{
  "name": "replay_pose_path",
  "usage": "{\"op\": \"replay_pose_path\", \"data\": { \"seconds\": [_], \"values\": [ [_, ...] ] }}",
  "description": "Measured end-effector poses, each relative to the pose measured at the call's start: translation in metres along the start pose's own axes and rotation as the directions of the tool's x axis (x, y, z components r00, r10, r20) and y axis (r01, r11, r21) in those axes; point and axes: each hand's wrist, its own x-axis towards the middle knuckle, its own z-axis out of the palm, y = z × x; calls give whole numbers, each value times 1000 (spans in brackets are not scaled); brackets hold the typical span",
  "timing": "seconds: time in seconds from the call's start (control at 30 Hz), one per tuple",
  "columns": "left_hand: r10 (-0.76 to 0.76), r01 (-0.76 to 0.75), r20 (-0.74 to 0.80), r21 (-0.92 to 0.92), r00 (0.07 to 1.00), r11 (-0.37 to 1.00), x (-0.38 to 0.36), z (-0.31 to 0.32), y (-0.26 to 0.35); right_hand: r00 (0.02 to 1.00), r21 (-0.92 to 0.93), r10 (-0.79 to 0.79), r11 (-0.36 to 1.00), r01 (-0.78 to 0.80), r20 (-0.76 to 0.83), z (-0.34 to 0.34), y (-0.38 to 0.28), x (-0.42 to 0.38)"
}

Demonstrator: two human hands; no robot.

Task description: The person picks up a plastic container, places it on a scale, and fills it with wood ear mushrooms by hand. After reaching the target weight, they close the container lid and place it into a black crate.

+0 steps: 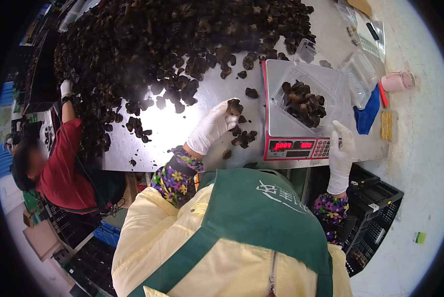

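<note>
My left hand [213,127], in a white glove, pinches a brown mushroom piece [235,107] above the metal table [172,148]. Just below its fingertips lie a few loose pieces [243,137]. To the right, a red-edged scale [289,154] with lit red digits bears a clear plastic tray [290,73] partly filled with dark mushrooms [304,104]. My right hand [342,153], also gloved in white, is beside the scale's lower right corner, its fingers apart and holding nothing.
A large heap of dark mushrooms [133,44] covers the table's far left. At left, a co-worker in red [68,168] reaches into it. Right of the scale are stacked clear containers [359,79], a blue cloth [367,115] and a pink cup [398,81]. Black crates [375,203] stand below.
</note>
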Motion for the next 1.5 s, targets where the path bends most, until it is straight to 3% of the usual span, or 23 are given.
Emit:
{"op": "replay_pose_path", "data": {
  "seconds": [0.13, 0.2, 0.23, 0.27, 0.33, 0.37, 0.47, 0.53, 0.6, 0.63, 0.67, 0.73, 0.8, 0.93, 1.0, 1.07, 1.17, 1.2, 1.23, 1.27, 1.33, 1.4, 1.5],
  "values": [
    [50, -44, -61, 95, 997, 995, 1, 13, 1, 1000, 28, 7, 1000, -7, -2, 0, -1, 0],
    [112, 4, -246, 428, 963, 904, 0, 31, 1, 1000, 35, 2, 999, -2, -3, -2, -2, -1],
    [235, -10, -253, 659, 939, 752, -5, 47, 1, 1000, 32, 4, 999, -4, -3, -3, -3, -1],
    [244, -18, -253, 658, 936, 753, -2, 38, -6, 1000, 30, 5, 1000, -5, -3, -4, -4, 0],
    [514, -142, 2, 962, 858, 233, 6, 0, -28, 1000, 30, 1, 1000, -1, -1, -5, -5, -1],
    [427, -35, 51, 998, 903, -47, 4, -10, -28, 1000, 28, 8, 1000, -8, 0, -5, -6, -1],
    [433, 99, 19, 964, 901, -248, -2, 4, -32, 1000, 10, -13, 1000, 13, -1, -6, -7, -1],
    [549, 23, 112, 972, 828, -233, 15, -2, -37, 1000, 13, -16, 1000, 16, 0, -5, -8, 0],
    [577, -112, 404, 873, 709, -474, 35, -4, -37, 1000, 14, -27, 1000, 27, 6, -6, -9, 0],
    [507, -156, 474, 822, 719, -548, 38, -7, -40, 999, -18, -52, 998, 52, 10, -5, -9, 1],
    [518, -150, 473, 824, 713, -546, 38, -8, -45, 997, -48, -78, 996, 78, 13, -6, -9, 3],
    [254, -105, 212, 919, 944, -379, 30, 2, -50, 997, -45, -83, 996, 83, 1, -7, -12, 4],
    [350, -86, 251, 901, 902, -425, 36, 14, -49, 997, -39, -83, 996, 83, -7, -8, -11, 1],
    [606, -77, 409, 865, 683, -497, 90, 20, -34, 997, -36, -76, 997, 75, -19, -5, -7, 1],
    [328, -8, 277, 774, 903, -633, 108, 7, -32, 996, -30, -86, 996, 85, -22, -6, -9, 2],
    [338, 1, 287, 761, 896, -649, 108, 0, -34, 998, 8, -58, 998, 58, -34, -9, -9, 3],
    [608, -65, 458, 829, 648, -555, 89, -2, -10, 997, -25, -59, 998, 58, -52, -12, -4, 2],
    [697, -2, 488, 820, 526, -572, 85, 1, 11, 997, -39, -55, 998, 54, -51, -13, -2, 1],
    [761, 73, 400, 862, 511, -502, 80, 3, 38, 1000, -38, 10, 999, -10, -3, -14, 0, 0],
    [854, 263, 447, 818, 268, -511, 86, -3, 52, 1000, -35, 9, 999, -9, 2, -13, 0, 1],
    [896, 480, 385, 757, 222, -444, 89, -11, 79, 1000, -35, -3, 999, 3, -2, -9, -1, 4],
    [786, 257, 264, 846, 559, -467, 91, -38, 96, 1000, -56, -30, 998, 30, 7, -6, -6, 10],
    [697, 87, 336, 864, 633, -496, 89, -35, 74, 996, -89, -90, 992, 90, 9, -2, -14, 19]
  ]
}}
